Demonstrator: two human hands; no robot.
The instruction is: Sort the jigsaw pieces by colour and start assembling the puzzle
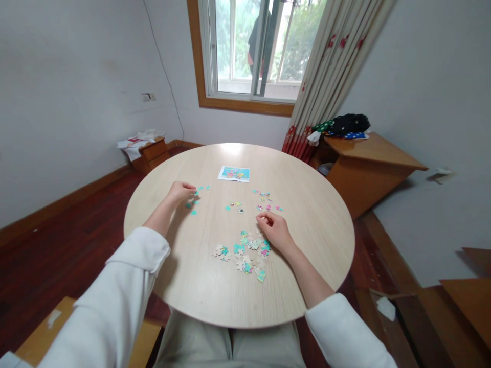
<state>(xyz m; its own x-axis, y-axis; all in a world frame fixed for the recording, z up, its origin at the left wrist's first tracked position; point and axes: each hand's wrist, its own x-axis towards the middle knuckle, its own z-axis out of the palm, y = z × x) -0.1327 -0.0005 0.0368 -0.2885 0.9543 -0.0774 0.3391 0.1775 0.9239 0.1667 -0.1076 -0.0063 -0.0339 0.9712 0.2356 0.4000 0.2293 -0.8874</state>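
Note:
My left hand (181, 192) is at the left of the round table, thumb and fingers pinched at a small teal puzzle piece (197, 193). Several other teal pieces (194, 212) lie loose around that hand. Curled with its fingertips together, my right hand (274, 228) hovers at the far edge of a mixed pile of puzzle pieces (247, 266); whatever it may hold is hidden. Pink and multicoloured pieces (268, 207) lie just beyond it. A small group of pieces (241, 210) sits between the hands. Farther back lies a printed picture sheet (233, 174), mostly blue.
The round wooden table (307, 174) has its near edge over my lap. A wooden cabinet (372, 153) with dark clothes (350, 124) on top stands at the right, beside a curtain (337, 56). A low wooden stand (154, 151) with papers is behind the table at left.

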